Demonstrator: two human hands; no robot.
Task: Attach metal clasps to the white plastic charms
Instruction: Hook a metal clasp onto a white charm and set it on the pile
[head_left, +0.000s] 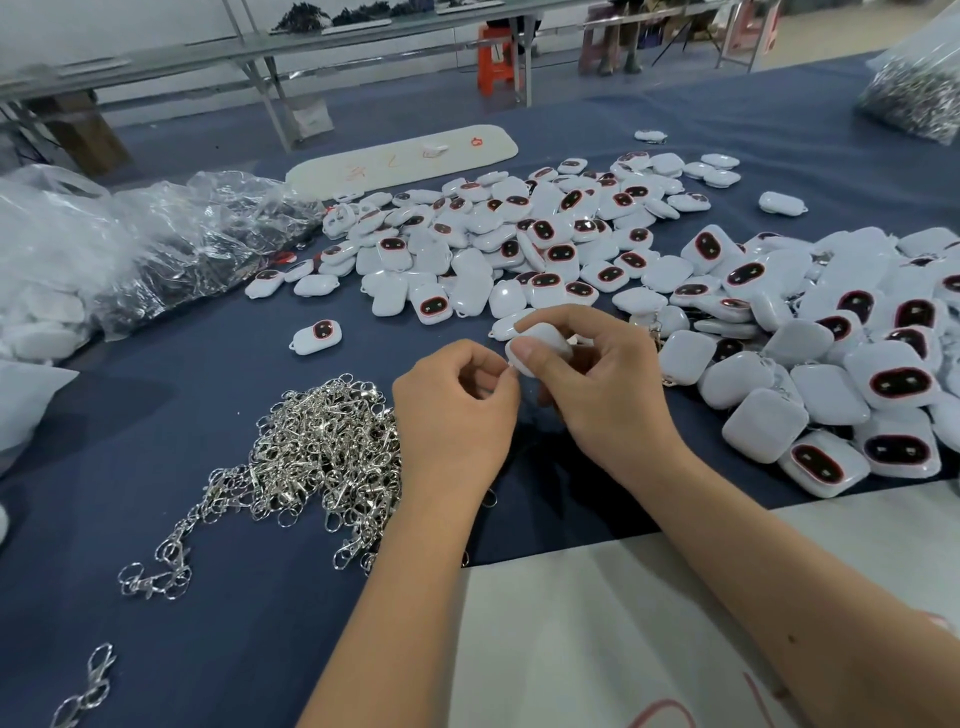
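The right hand (602, 384) pinched one white charm (540, 349) between thumb and curled fingers, lifted just above the blue table (218, 374) so that its near-left corner, probably where the loop sat, faced the other hand. The left hand (457, 410) met it there, fingers curled and thumb and forefinger pressed together at the charm's edge; they seemed to pinch something small, likely a clasp, but it was too hidden to tell for sure. Holding the work close in and raised this way probably let both thumbs steady the tiny joint. The clasps (322, 452) lay in a tangled silver heap at the near left, touching the left wrist, apparently so the left hand could reach a fresh one with little travel. Loose charms (519, 244) were spread across the far middle of the table, just beyond the hands, within the right hand's reach. A tighter pile (841, 374) sat to the right; glimpses of metal among them suggested these were finished pieces set aside. Plastic bags (156, 244) lay at the far left.
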